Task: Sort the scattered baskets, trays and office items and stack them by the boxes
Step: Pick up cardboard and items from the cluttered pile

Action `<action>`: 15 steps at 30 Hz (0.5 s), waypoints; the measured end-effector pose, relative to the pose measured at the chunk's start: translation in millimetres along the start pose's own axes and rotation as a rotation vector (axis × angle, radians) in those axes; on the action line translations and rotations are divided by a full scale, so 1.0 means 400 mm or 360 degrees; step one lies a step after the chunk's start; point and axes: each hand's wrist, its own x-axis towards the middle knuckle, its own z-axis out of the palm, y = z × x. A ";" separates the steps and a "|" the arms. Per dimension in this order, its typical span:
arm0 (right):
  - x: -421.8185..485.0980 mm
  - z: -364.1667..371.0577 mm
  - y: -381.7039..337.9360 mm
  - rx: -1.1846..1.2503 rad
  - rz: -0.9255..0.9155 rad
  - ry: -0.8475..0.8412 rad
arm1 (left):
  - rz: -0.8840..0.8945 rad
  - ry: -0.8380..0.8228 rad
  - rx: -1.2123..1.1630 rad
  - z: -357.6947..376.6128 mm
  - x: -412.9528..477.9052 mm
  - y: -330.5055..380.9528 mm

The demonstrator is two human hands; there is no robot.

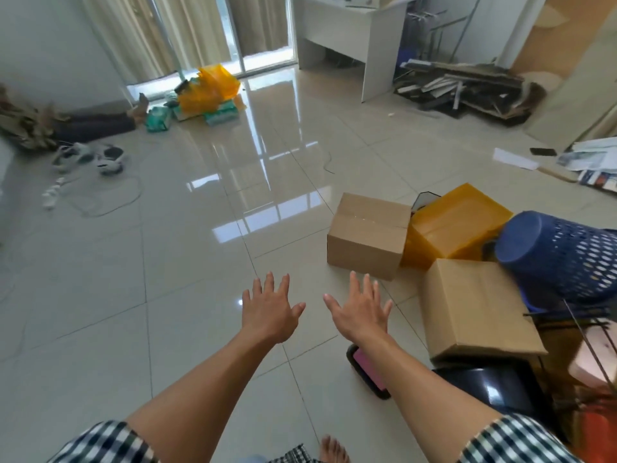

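Observation:
My left hand (pixel 271 307) and my right hand (pixel 360 307) are held out flat over the tiled floor, fingers spread, holding nothing. To the right stand two cardboard boxes, one further away (pixel 367 235) and one nearer (pixel 474 305). An orange-yellow plastic bin (pixel 457 225) lies behind them. A dark blue perforated basket (pixel 564 252) lies on its side on top of the pile. Far across the room, by the window, a heap of yellow trays (pixel 210 86) sits among green packages (pixel 158 119).
A white desk (pixel 347 38) stands at the back, with dark scrap boards (pixel 467 88) beside it. Papers (pixel 587 162) lie at right. White shoes (pixel 110 158) and a power strip with cord (pixel 53 193) lie at left. A black device with a pink screen (pixel 369 370) lies under my right forearm.

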 end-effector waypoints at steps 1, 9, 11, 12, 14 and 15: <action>0.034 -0.011 -0.002 0.0007 0.0002 0.0011 | 0.0009 0.0000 0.0013 -0.015 0.033 0.012; 0.274 -0.066 -0.001 0.0091 0.0168 0.0039 | 0.0182 0.0026 0.0130 -0.105 0.329 0.101; 0.341 -0.077 0.002 0.0097 0.0233 0.0040 | 0.0232 0.0017 0.0155 -0.128 0.419 0.116; 0.378 -0.082 0.002 0.0103 0.0270 0.0040 | 0.0262 0.0010 0.0162 -0.140 0.468 0.123; 0.458 -0.091 -0.001 0.0117 0.0349 0.0045 | 0.0314 0.0008 0.0180 -0.166 0.572 0.133; 0.504 -0.096 -0.005 0.0131 0.0393 0.0047 | 0.0342 0.0006 0.0192 -0.182 0.630 0.137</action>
